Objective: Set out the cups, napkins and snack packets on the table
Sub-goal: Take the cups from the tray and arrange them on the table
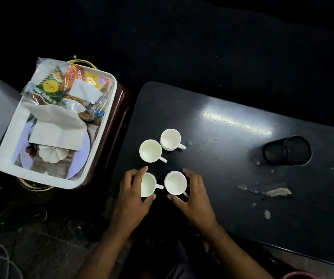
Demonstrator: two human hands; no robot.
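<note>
Several empty white cups stand upright on the black table (232, 158): two at the back (150, 151) (170, 139) and two at the front. My left hand (133, 194) curls around the front left cup (148, 184). My right hand (194, 195) wraps the front right cup (175, 182) from the right side. White napkins (58, 127) and colourful snack packets (69, 83) lie in a white tray (7, 164) to the left of the table.
The tray rests on a dark wooden stand (117, 117) and also holds a plate and a white lid. A black mesh holder (287, 151) lies on its side at the table's right. Torn patches mark the tabletop near the front right. Cables lie on the floor at the left.
</note>
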